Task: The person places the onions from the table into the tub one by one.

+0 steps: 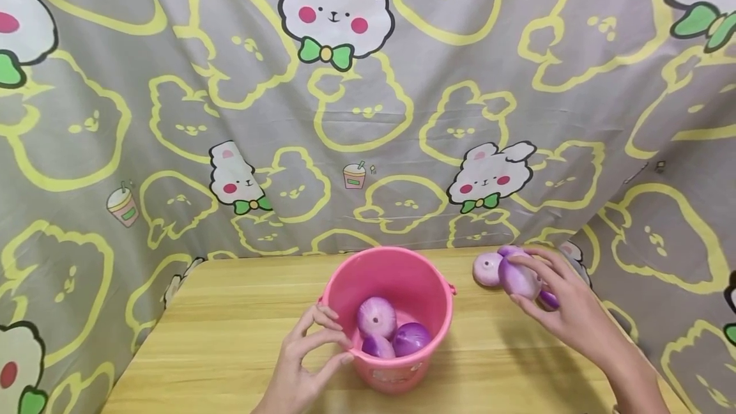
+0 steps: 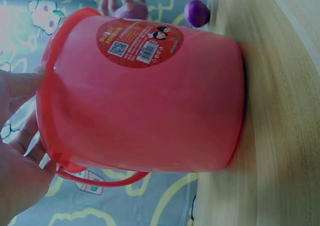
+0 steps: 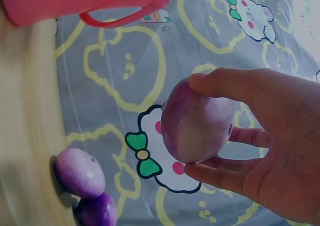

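A pink bucket stands upright on the table, holding three purple onions, one of them a paler onion. My left hand holds the bucket's rim at its near left side; the left wrist view shows the thumb and fingers at the rim. To the right of the bucket, my right hand grips another purple onion between thumb and fingers, raised above the table. Beneath and beyond it, a pale onion and a darker purple onion lie close together on the table.
The wooden table runs back to a patterned curtain that hangs behind and at both sides. The bucket's handle hangs down its side. A label is on the bucket's outer wall.
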The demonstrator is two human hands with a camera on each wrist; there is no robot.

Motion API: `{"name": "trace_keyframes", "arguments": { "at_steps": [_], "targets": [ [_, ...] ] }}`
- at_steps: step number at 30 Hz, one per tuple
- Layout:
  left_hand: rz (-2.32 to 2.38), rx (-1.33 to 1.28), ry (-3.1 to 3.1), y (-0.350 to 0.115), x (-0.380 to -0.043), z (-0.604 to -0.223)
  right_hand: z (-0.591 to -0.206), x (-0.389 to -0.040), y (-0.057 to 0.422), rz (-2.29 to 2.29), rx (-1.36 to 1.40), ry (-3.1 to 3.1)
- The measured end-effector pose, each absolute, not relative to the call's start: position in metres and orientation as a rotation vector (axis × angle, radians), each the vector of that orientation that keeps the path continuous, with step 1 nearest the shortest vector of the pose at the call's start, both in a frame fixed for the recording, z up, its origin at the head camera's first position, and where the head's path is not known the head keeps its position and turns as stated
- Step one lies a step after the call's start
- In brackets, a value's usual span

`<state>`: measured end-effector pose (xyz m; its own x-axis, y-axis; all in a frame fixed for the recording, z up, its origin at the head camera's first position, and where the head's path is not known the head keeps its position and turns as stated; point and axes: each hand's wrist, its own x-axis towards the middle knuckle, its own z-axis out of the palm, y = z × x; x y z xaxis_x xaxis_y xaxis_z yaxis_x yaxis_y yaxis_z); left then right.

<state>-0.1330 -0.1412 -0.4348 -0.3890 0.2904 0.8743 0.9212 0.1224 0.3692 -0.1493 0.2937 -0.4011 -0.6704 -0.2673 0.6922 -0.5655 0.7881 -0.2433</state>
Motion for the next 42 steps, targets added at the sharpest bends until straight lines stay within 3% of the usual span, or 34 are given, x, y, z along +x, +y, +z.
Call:
{"name": "trace_keyframes", "arguments": {
  "at_steps": [42],
  "targets": [
    [-1.261, -1.175, -1.766, -0.142, -0.132, -0.43, -0.367, -0.157, 0.266, 0.723, 0.59, -2.271]
  ]
}}
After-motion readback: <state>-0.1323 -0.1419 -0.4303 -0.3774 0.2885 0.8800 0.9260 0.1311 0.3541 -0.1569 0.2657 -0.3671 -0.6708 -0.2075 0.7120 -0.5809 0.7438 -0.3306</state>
